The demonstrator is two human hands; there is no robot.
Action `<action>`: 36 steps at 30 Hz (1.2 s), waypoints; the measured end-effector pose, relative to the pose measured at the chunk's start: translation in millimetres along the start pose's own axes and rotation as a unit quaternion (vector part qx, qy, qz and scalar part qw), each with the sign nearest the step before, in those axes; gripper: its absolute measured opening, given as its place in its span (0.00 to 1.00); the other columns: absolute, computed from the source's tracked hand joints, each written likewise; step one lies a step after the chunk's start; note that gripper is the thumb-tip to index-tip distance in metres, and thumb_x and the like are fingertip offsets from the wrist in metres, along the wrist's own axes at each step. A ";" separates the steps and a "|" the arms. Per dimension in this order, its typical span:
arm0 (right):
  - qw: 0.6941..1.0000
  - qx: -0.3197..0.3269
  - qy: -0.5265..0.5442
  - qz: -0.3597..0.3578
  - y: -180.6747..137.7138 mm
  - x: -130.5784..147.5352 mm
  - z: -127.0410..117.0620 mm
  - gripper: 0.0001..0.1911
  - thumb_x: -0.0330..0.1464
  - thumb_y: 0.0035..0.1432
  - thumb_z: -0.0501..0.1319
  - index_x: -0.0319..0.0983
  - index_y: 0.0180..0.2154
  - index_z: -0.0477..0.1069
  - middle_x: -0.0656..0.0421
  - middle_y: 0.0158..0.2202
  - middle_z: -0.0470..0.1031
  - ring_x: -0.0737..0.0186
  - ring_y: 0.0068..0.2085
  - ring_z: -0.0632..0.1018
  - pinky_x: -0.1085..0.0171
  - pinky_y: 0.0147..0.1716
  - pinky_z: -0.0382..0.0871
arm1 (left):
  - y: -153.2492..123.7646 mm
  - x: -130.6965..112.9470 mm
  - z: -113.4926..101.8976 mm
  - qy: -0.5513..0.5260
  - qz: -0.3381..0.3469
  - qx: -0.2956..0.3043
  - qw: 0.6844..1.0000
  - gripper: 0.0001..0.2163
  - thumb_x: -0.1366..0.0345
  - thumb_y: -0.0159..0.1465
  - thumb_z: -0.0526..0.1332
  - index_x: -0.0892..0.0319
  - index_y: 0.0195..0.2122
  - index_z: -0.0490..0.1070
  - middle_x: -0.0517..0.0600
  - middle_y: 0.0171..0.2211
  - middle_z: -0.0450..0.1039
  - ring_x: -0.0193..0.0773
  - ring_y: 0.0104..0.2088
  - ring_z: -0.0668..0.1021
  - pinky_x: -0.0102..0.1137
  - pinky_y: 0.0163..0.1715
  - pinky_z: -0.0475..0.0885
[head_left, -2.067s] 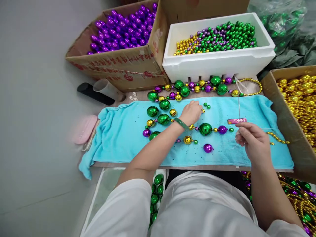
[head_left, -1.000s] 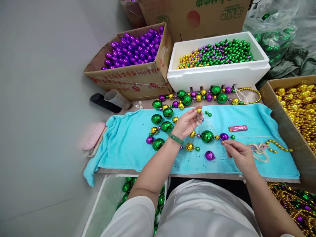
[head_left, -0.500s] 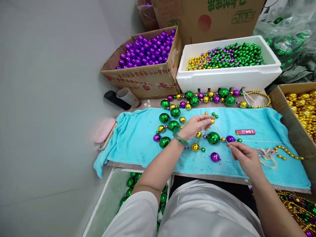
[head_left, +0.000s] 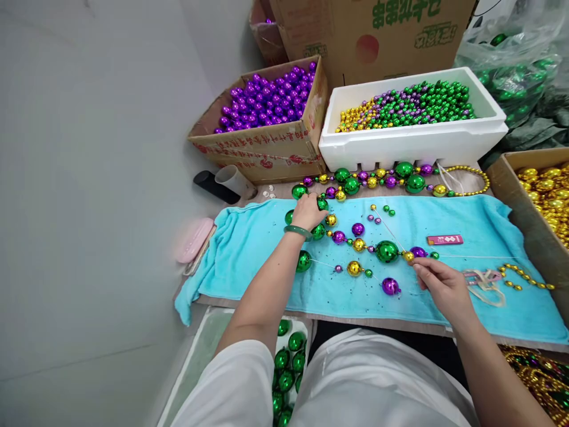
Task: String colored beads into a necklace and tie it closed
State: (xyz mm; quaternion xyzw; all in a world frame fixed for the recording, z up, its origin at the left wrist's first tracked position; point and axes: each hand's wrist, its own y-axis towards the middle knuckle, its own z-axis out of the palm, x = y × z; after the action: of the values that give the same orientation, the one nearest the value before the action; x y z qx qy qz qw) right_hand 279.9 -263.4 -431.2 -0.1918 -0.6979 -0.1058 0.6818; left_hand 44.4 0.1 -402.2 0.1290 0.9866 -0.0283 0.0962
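Observation:
My left hand (head_left: 306, 212), with a green bangle on its wrist, reaches to the far left of the bead row and closes over a large green bead (head_left: 320, 204) on the turquoise towel (head_left: 249, 249). My right hand (head_left: 440, 283) pinches a thin needle or thread (head_left: 391, 228) beside a small gold bead (head_left: 408, 256). A partly strung strand runs between the hands: a big green bead (head_left: 386, 251), purple beads (head_left: 358, 229) and gold beads (head_left: 354, 268). A loose purple bead (head_left: 390, 286) lies near my right hand.
At the back stand a cardboard box of purple beads (head_left: 267, 101) and a white foam box of mixed small beads (head_left: 409, 107). A finished strand (head_left: 377, 178) lies before them. A box of gold beads (head_left: 542, 196) sits at the right, green beads (head_left: 287, 362) below the table edge.
My left hand let go of the small gold bead at the needle tip and moved left and back to the large green beads. The strand has spread out. My right hand stayed near its spot.

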 end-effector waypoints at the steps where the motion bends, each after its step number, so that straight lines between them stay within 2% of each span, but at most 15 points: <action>1: 1.000 0.002 -0.004 0.000 -0.7 -0.1 1.6 0.11 0.38 0.54 0.64 0.38 0.35 0.77 0.63 0.18 0.65 0.69 0.21 0.65 0.67 0.19 0.61 | -1.1 -3.0 -0.6 -0.027 0.000 -0.018 0.999 0.23 0.59 0.54 0.63 0.63 0.50 0.66 0.61 0.48 0.68 0.51 0.51 0.71 0.42 0.52 0.66; 4: 1.000 0.013 -0.012 -0.005 -2.7 -0.8 6.6 0.12 0.39 0.55 0.63 0.38 0.35 0.78 0.63 0.18 0.65 0.69 0.21 0.65 0.67 0.20 0.60 | -6.8 -16.6 -4.7 -0.164 -0.007 -0.068 0.984 0.22 0.58 0.53 0.64 0.61 0.48 0.66 0.58 0.48 0.70 0.49 0.51 0.71 0.41 0.52 0.65; 6: 1.000 0.018 -0.019 -0.007 -3.5 -1.5 9.3 0.12 0.39 0.54 0.63 0.38 0.35 0.78 0.63 0.19 0.65 0.69 0.22 0.65 0.67 0.21 0.60 | -12.6 -27.7 -8.0 -0.321 -0.036 -0.059 0.945 0.21 0.57 0.51 0.65 0.60 0.44 0.67 0.55 0.46 0.72 0.46 0.48 0.73 0.40 0.50 0.68; 7: 1.000 0.019 -0.022 -0.007 -3.7 -1.8 10.4 0.12 0.40 0.54 0.63 0.38 0.35 0.78 0.63 0.19 0.65 0.70 0.22 0.65 0.67 0.22 0.60 | -16.1 -33.4 -9.4 -0.420 -0.059 -0.030 0.905 0.20 0.57 0.50 0.65 0.60 0.42 0.68 0.54 0.44 0.73 0.44 0.45 0.74 0.38 0.47 0.69; 9: 0.999 0.016 -0.029 -0.007 -3.7 -2.1 12.0 0.13 0.40 0.54 0.63 0.38 0.36 0.79 0.63 0.19 0.65 0.70 0.21 0.64 0.67 0.22 0.60 | -24.3 -44.3 -11.8 -0.612 -0.104 0.058 0.782 0.18 0.56 0.51 0.64 0.60 0.39 0.69 0.52 0.38 0.75 0.41 0.38 0.77 0.36 0.40 0.72; 11: 0.999 0.013 -0.033 -0.008 -3.7 -1.6 12.8 0.13 0.40 0.54 0.63 0.39 0.36 0.79 0.63 0.19 0.65 0.70 0.21 0.64 0.67 0.22 0.59 | -33.3 -54.3 -13.4 -0.735 -0.127 0.148 0.650 0.16 0.56 0.52 0.63 0.61 0.37 0.70 0.51 0.32 0.76 0.38 0.33 0.77 0.33 0.35 0.72; 12: 0.999 0.012 -0.035 -0.009 -3.7 -1.2 13.0 0.13 0.41 0.54 0.63 0.39 0.36 0.79 0.63 0.19 0.65 0.70 0.21 0.64 0.67 0.22 0.59 | -37.7 -58.7 -13.9 -0.766 -0.130 0.180 0.603 0.15 0.56 0.52 0.62 0.62 0.36 0.71 0.51 0.30 0.76 0.38 0.32 0.77 0.32 0.33 0.72; 13: 0.999 0.012 -0.037 -0.011 -3.8 -0.9 13.0 0.13 0.41 0.55 0.63 0.39 0.36 0.79 0.63 0.19 0.65 0.70 0.21 0.64 0.67 0.22 0.59 | -41.8 -62.8 -14.1 -0.786 -0.132 0.201 0.570 0.14 0.57 0.53 0.62 0.63 0.35 0.71 0.52 0.28 0.76 0.37 0.31 0.78 0.31 0.32 0.72; 15: 0.999 0.012 -0.040 -0.014 -4.2 -0.4 12.6 0.13 0.41 0.55 0.63 0.39 0.37 0.79 0.63 0.19 0.65 0.70 0.21 0.64 0.67 0.23 0.59 | -48.4 -69.6 -14.1 -0.806 -0.130 0.228 0.531 0.15 0.57 0.54 0.61 0.65 0.34 0.73 0.54 0.27 0.76 0.37 0.30 0.78 0.30 0.31 0.72; 17: 0.999 0.013 -0.040 -0.015 -4.8 -0.6 11.5 0.13 0.41 0.55 0.63 0.39 0.37 0.79 0.63 0.19 0.65 0.70 0.21 0.64 0.66 0.23 0.59 | -52.5 -74.5 -13.7 -0.814 -0.129 0.238 0.515 0.15 0.56 0.55 0.61 0.65 0.34 0.73 0.54 0.28 0.77 0.37 0.30 0.78 0.30 0.31 0.73; 20: 0.999 0.010 -0.040 -0.012 -5.9 -1.6 8.9 0.14 0.41 0.55 0.63 0.39 0.36 0.79 0.62 0.20 0.67 0.69 0.22 0.64 0.66 0.23 0.60 | -55.7 -78.9 -13.2 -0.813 -0.124 0.242 0.514 0.15 0.56 0.55 0.61 0.65 0.35 0.73 0.54 0.29 0.77 0.37 0.30 0.78 0.31 0.32 0.73; 25: 0.999 0.003 -0.045 -0.011 -5.9 -3.2 5.7 0.14 0.42 0.55 0.63 0.39 0.36 0.79 0.62 0.20 0.67 0.69 0.22 0.64 0.67 0.22 0.59 | -65.2 -85.9 -12.3 -0.799 -0.055 0.192 0.568 0.13 0.64 0.52 0.67 0.61 0.37 0.69 0.48 0.33 0.76 0.33 0.31 0.77 0.30 0.34 0.73; 28: 0.999 -0.003 -0.040 -0.018 -4.8 -4.7 5.4 0.13 0.41 0.55 0.63 0.39 0.36 0.79 0.63 0.20 0.67 0.69 0.22 0.64 0.67 0.23 0.60 | -74.2 -92.0 -10.4 -0.777 0.000 0.222 0.589 0.16 0.66 0.51 0.68 0.59 0.40 0.69 0.49 0.38 0.75 0.34 0.36 0.77 0.30 0.36 0.72; 31: 0.999 -0.003 -0.041 -0.021 -4.2 -6.7 4.1 0.13 0.41 0.55 0.63 0.39 0.36 0.78 0.63 0.20 0.67 0.70 0.22 0.64 0.67 0.23 0.59 | -80.8 -97.2 -7.4 -0.771 0.014 0.226 0.596 0.17 0.65 0.52 0.68 0.59 0.43 0.68 0.51 0.43 0.73 0.36 0.40 0.76 0.31 0.39 0.72; 36: 0.999 -0.010 -0.044 -0.028 -2.8 -6.8 1.4 0.12 0.40 0.55 0.63 0.39 0.36 0.78 0.63 0.19 0.66 0.71 0.21 0.63 0.67 0.21 0.58 | -89.7 -103.3 -2.8 -0.753 0.027 0.206 0.624 0.20 0.66 0.52 0.69 0.57 0.46 0.69 0.50 0.47 0.70 0.34 0.40 0.75 0.28 0.36 0.70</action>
State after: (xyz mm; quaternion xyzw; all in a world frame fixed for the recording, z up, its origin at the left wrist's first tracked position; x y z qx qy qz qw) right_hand 277.5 -266.2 -437.7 -0.1831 -0.7312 -0.1234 0.6455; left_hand 118.5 -112.0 -376.3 0.1060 0.5342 -0.3151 0.7773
